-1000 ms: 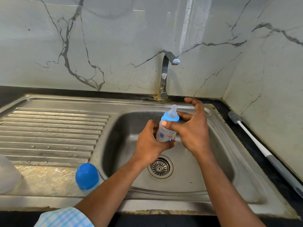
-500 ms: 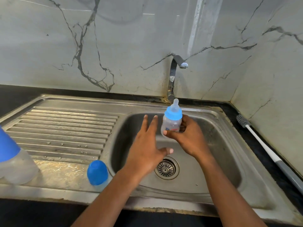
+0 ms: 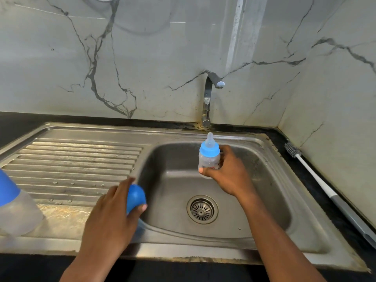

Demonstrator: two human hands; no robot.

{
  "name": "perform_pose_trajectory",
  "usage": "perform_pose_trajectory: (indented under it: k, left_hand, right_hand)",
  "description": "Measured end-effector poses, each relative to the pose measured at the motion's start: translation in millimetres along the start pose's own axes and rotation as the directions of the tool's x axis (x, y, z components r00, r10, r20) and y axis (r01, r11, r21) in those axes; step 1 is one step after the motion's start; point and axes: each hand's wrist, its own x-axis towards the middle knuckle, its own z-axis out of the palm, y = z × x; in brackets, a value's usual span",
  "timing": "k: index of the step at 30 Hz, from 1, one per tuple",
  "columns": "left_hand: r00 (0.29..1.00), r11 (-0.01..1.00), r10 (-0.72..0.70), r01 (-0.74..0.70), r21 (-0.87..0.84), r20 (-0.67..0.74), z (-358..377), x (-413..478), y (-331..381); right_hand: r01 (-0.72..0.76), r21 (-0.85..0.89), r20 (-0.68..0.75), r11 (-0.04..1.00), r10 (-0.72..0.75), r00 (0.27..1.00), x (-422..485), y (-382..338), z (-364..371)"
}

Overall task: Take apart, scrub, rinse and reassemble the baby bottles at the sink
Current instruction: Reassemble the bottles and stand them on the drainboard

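My right hand grips a small clear baby bottle upright over the sink basin. The bottle carries a light blue collar and a clear teat. My left hand holds a round blue cap at the left rim of the basin, fingers curled over it. A second, larger bottle with a blue top stands at the far left edge of the drainboard, partly cut off by the frame.
A chrome tap stands behind the basin, with no water running. The drain strainer sits in the basin floor. A long white bottle brush lies on the black counter at the right. The ribbed drainboard stretches to the left.
My left hand let go of the bottle, moved down and left, and took hold of the blue cap at the basin rim. My right hand keeps the bottle upright.
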Motion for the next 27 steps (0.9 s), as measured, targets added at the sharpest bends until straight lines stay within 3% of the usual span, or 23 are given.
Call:
perform_pose_trajectory:
  k: [3, 5, 6, 7, 8, 9, 10, 11, 13, 15, 17, 19, 22, 27]
  left_hand:
    - [0.974, 0.898, 0.049, -0.14, -0.417, -0.221, -4, 33, 42]
    - [0.911, 0.81, 0.154, -0.339, -0.479, -0.383, 0, 58, 62]
    - [0.904, 0.799, 0.232, -0.387, -0.46, -0.358, 8, 71, 63]
    - [0.916, 0.82, 0.331, -0.398, -0.411, -0.227, 22, 85, 62]
    - [0.915, 0.874, 0.403, -0.394, -0.282, -0.028, 37, 91, 59]
    - [0.892, 0.896, 0.432, -0.408, -0.176, 0.133, 49, 89, 56]
    - [0.886, 0.893, 0.444, -0.424, -0.151, 0.134, 59, 88, 54]
    - [0.908, 0.884, 0.419, -0.403, -0.235, 0.018, 67, 91, 54]
    - [0.965, 0.824, 0.214, -0.26, -0.504, -0.148, 73, 96, 58]
    - [1.0, 0.646, 0.004, -0.013, -0.763, -0.013, 73, 98, 60]
    - [0.982, 0.362, -0.114, 0.183, -0.914, 0.151, 79, 100, 60]
    - [0.962, 0.238, -0.147, 0.26, -0.936, 0.23, 85, 100, 57]
    - [0.95, 0.228, -0.157, 0.302, -0.926, 0.271, 88, 99, 54]
    - [0.925, 0.141, -0.154, 0.369, -0.919, 0.348, 89, 100, 53]
  right_hand:
    - [0.097, 0.053, -0.304, 0.994, -0.077, 0.95, -1, -11, -5]
    - [0.25, 0.14, -0.534, 0.958, -0.14, 0.834, -3, -16, -9]
    - [0.26, 0.129, -0.566, 0.957, -0.145, 0.812, -2, -12, -10]
    - [0.192, 0.107, -0.509, 0.975, -0.113, 0.854, 2, -7, -11]
    - [0.028, 0.04, -0.345, 0.999, -0.013, 0.938, 6, 1, -10]
    - [-0.135, -0.085, -0.172, 0.987, 0.119, 0.978, 7, 14, -6]
    - [-0.205, -0.203, -0.096, 0.958, 0.189, 0.977, 7, 20, -5]
    - [-0.211, -0.238, -0.142, 0.948, 0.18, 0.973, 10, 24, -7]
    - [-0.154, -0.105, -0.279, 0.982, 0.12, 0.953, 13, 22, -14]
    - [-0.168, -0.158, -0.135, 0.973, 0.148, 0.98, 10, 16, -19]
    - [-0.175, -0.335, 0.1, 0.926, 0.22, 0.97, 6, 13, -14]
    - [-0.146, -0.299, 0.107, 0.943, 0.185, 0.977, 1, 12, -7]
    - [-0.075, -0.222, 0.056, 0.972, 0.089, 0.994, 2, 1, -7]
    - [-0.016, -0.293, 0.1, 0.956, 0.048, 0.994, 3, -1, 0]
